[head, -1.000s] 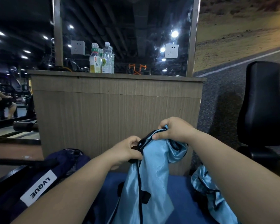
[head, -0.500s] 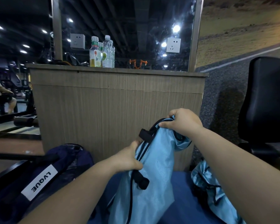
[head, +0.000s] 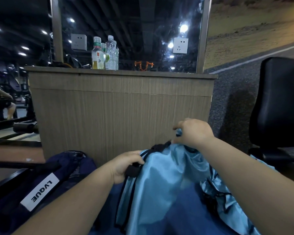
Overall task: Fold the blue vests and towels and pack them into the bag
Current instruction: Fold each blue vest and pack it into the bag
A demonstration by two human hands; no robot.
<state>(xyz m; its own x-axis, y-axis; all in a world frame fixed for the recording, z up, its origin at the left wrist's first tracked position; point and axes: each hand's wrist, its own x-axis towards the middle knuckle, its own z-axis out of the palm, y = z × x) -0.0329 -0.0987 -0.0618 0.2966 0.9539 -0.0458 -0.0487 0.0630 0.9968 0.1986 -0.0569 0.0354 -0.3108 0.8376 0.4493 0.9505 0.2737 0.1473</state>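
- Change from half a second earlier: both hands sit lower in the frame, the right hand has drawn out toward the right, and the vest's top edge between them is pulled wider and flatter.
- Left hand [head: 126, 164] — lower centre; fingers curled closed around the black-trimmed edge of the blue vest [head: 161, 189], with a black tab showing just under the fist.
- Right hand [head: 193, 132] — right of centre, higher than the left; thumb and fingers pinching the vest's upper edge at its black trim, forefinger slightly lifted.
- Blue vest — shiny light-blue fabric hanging from both hands down to the bottom edge of the frame, over a darker blue surface [head: 182, 216].
- Second blue garment [head: 224, 200] — crumpled at lower right, partly hidden behind the right forearm.
- Bag [head: 61, 173] — dark navy, lower left, bearing a white label [head: 40, 192] reading LVQUE; apart from the vest.
- Wooden counter [head: 119, 107] — centre, behind the hands; bottles [head: 105, 54] stand on its top.
- Black padded seat [head: 277, 102] — right edge.
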